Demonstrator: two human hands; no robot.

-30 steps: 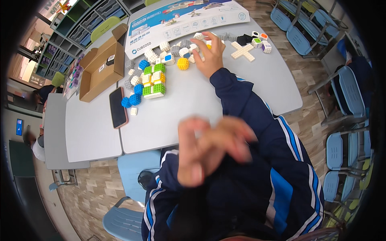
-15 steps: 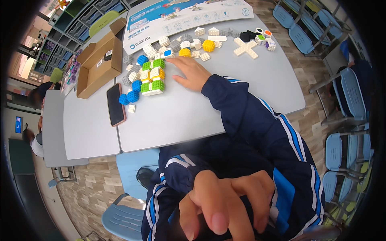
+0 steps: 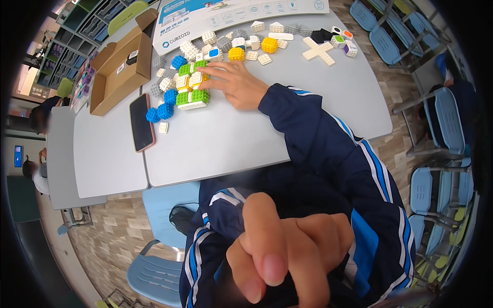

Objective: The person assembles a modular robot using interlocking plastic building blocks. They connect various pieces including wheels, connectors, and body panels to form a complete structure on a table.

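On the table, a block build [image 3: 192, 100] of green, white and yellow studded cubes lies flat. My right hand [image 3: 239, 84] reaches over its right edge, fingers stretched out and thumb apart, the fingertips on or just above the upper cubes. Whether they press on it I cannot tell. Blue studded cubes [image 3: 165, 110] lie along the build's left side. My left hand [image 3: 287, 246] hangs close in front of me, below the table edge, its fingers bent but apart with nothing visible in them.
A phone [image 3: 142, 122] lies left of the blocks, beside an open cardboard box [image 3: 120, 72]. Behind are loose grey, white and yellow blocks [image 3: 236, 54] and a large printed box [image 3: 205, 32]. A white cross-shaped piece [image 3: 318, 51] lies at right. Blue chairs [image 3: 162, 277] stand around.
My right hand has moved left onto the right edge of the block build. The left hand stays low, its fingers slightly shifted. The whole view has tilted a little.
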